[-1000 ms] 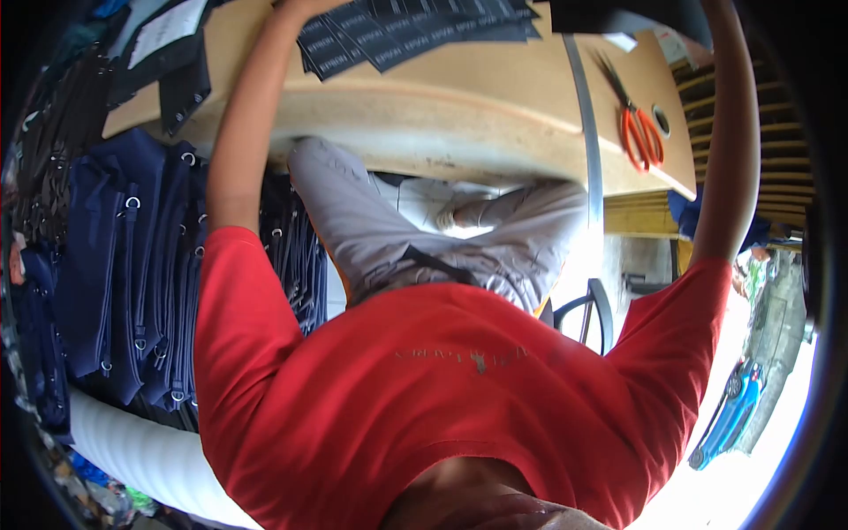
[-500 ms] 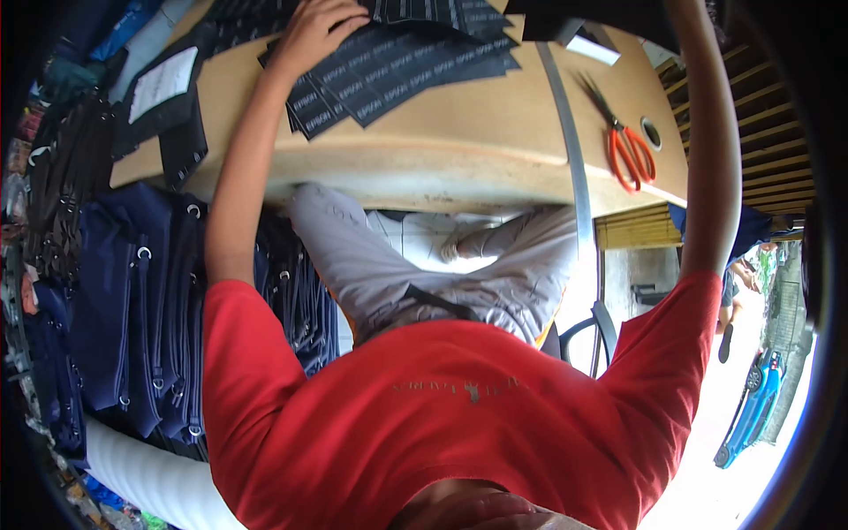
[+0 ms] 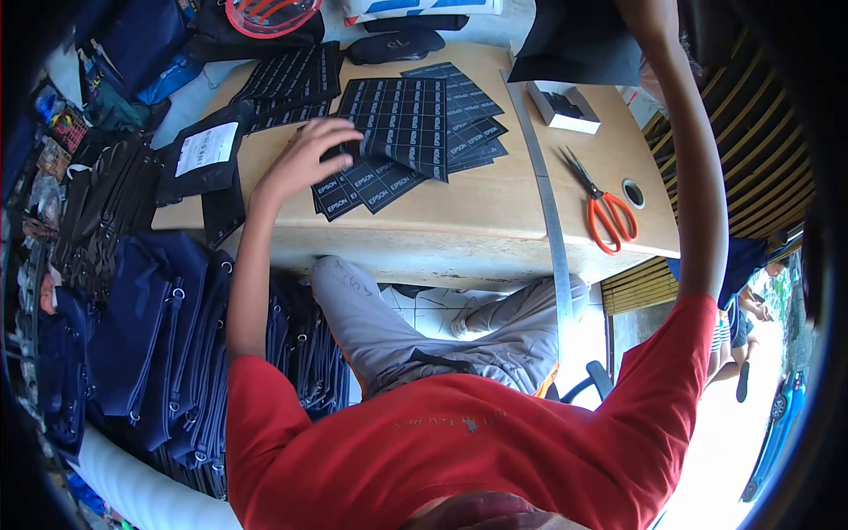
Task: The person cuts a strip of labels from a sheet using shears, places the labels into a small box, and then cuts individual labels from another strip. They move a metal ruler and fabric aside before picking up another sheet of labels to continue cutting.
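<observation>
On the table lie several black sheets printed with rows of EPSON labels. My left hand [image 3: 309, 159] is at the left edge of the top EPSON sheet [image 3: 397, 115], its thumb and fingers around the bent-up lower left corner. More sheets [image 3: 464, 106] are fanned out beneath it. At the top edge of the view, my right hand [image 3: 649, 18] is partly cut off, its fingers hidden. It is over the right side of a plain black sheet [image 3: 574, 53], which overlaps the far right of the table.
Red-handled scissors [image 3: 609, 208], a tape roll [image 3: 632, 193] and a white box [image 3: 565, 108] lie on the right. A metal ruler [image 3: 543, 185] juts over the front edge. A black pouch with a white label [image 3: 205, 150] lies left. Navy bags [image 3: 168, 336] are stacked beside my leg.
The view has tilted up, showing more of the table. My left hand has gone from lying over the sheets to the left edge of the top one, whose corner is now bent up.
</observation>
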`<state>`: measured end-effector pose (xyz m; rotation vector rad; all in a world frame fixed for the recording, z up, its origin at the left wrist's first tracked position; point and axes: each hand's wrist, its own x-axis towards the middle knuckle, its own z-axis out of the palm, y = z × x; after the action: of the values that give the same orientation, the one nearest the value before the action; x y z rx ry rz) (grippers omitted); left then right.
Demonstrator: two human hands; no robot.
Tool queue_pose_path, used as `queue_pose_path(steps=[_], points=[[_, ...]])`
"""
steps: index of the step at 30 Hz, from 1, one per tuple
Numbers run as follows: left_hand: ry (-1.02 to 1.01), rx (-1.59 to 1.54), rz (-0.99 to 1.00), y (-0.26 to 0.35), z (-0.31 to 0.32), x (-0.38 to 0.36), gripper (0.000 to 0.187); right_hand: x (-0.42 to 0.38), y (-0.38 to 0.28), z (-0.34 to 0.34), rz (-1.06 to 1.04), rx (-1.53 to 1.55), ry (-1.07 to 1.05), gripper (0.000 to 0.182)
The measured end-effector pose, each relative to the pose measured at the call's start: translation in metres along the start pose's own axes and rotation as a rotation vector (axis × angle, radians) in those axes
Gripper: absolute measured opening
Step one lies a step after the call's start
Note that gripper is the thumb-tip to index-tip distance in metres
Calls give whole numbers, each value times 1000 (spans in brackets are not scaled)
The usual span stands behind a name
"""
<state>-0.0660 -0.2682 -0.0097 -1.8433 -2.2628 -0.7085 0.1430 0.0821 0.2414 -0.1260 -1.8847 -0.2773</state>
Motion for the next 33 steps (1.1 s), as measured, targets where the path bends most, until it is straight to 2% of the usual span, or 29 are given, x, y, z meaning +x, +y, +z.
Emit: queue_pose_path(steps=[1,3,4,7,9,11,13,14,15,16,17,19,21,23,25,27,29,31,33], points=[[-126,5,-89,4,0,-10,51,2,-3,0,0,3,11,37],[-199,-78,-225,17,2,-29,57,1,-12,1,-85,-9,33,34],[-201,-71,-223,25,1,-36,57,4,-16,5,-53,-33,24,26],[-234,61,-250,45,4,-52,62,8,-25,19,-96,2,48,17],[-185,147,-255,50,9,-59,65,6,-38,30,-67,-11,20,15],[-126,159,-239,56,8,-64,63,-1,-52,46,-81,152,0,16],[-6,273,-251,62,6,-67,49,-15,-77,60,-67,142,-55,16],[-6,275,-245,65,6,-67,49,-25,-92,68,-54,138,-113,16],[179,209,-263,68,5,-68,39,-38,-105,76,-38,135,-171,17],[364,139,-278,71,3,-69,31,-57,-119,82,-132,132,-222,20],[361,141,-269,74,1,-72,31,-79,-134,85,-225,130,-273,24],[807,58,-338,79,-8,-77,20,-114,-168,76,-363,243,-407,30],[866,90,-277,86,-19,-74,19,-159,-189,93,-513,313,-411,37],[932,123,-222,93,-27,-67,19,-193,-205,96,-548,372,-503,32],[708,231,-148,101,-25,-52,22,-214,-207,99,-623,474,-565,28],[386,245,-142,99,-14,-48,42,-228,-200,108,-707,605,-691,30],[163,263,-180,102,7,-49,55,-220,-181,102,-687,910,-657,30],[-99,231,-274,94,31,-56,64,-204,-154,94,-470,938,-739,31],[-87,316,-259,91,43,-58,68,-189,-125,102,-124,747,-785,29]])
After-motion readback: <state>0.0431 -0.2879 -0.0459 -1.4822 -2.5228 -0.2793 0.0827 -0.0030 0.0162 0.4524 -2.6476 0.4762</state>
